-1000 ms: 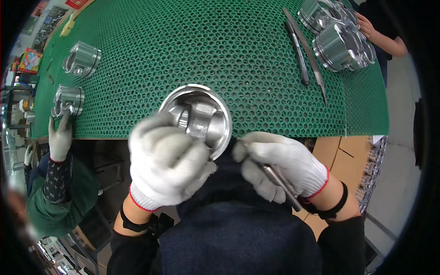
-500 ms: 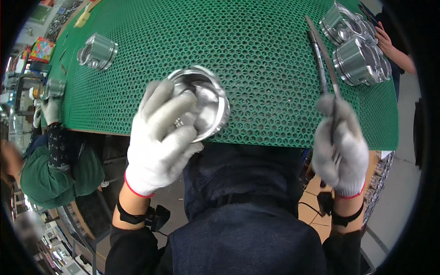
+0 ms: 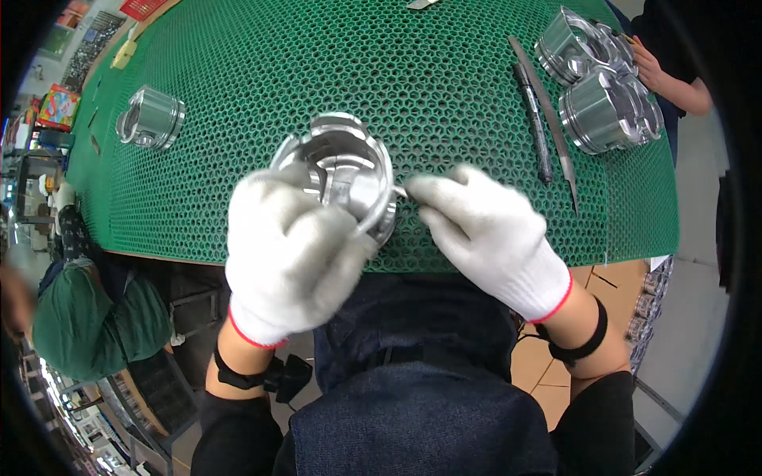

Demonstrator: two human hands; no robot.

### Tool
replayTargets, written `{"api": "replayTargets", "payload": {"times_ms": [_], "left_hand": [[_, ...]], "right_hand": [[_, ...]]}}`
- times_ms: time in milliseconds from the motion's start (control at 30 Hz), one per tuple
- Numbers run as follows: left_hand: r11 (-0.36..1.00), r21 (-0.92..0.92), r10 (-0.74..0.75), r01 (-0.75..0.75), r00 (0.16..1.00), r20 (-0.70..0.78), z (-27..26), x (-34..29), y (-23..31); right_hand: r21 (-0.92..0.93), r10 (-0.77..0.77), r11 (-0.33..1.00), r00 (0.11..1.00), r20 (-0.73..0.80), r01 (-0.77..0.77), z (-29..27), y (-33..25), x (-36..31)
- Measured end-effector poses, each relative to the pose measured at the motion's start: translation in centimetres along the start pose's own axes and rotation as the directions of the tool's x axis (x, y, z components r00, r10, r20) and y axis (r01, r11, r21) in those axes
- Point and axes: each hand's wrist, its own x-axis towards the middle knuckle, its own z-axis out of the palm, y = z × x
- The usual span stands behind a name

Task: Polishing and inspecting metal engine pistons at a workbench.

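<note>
Silvery piston (image 3: 348,178) likely needed steadying: left hand (image 3: 294,250) gripped it; right hand (image 3: 488,234) pinched a slim tool (image 3: 401,191) just beside it.

green-topped table (image 3: 444,87), grey floor (image 3: 700,309), shelving (image 3: 38,156)

Left fingers (image 3: 321,236) curled, right fingers (image 3: 444,193) pinched

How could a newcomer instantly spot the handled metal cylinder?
Find the green mat, then the wearer's white-gloved left hand at its near edge. It grips the shiny hollow cylinder; unlike the other cylinders, seen mainly side-on, this one shows its round open mouth.
</note>
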Motion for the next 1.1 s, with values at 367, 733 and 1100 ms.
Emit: {"api": "replayTargets", "payload": {"times_ms": [367, 733, 1100], "left_hand": [[0.979, -0.201, -0.005, 0.031, 0.992, 0.127, -0.3, -2.2, -0.2], [0.997, -0.002, 0.071, -0.074, 0.947, 0.313, 0.7, 3.2, -5.7], [0.993, 0.103, 0.026, -0.054, 0.967, 0.255, 1.6, 3.0, 2.8]], "right_hand": [[0.494, 0.327, -0.401, 0.383, 0.864, -0.772, -2.6, -2.4, -0.6], [0.705, 0.436, 0.163, 0.692, 0.576, -0.690, -4.3, -1.1, -8.2], [0.450, 0.256, 0.839, 0.952, 0.166, -0.305, -2.1, -2.6, -2.3]]}}
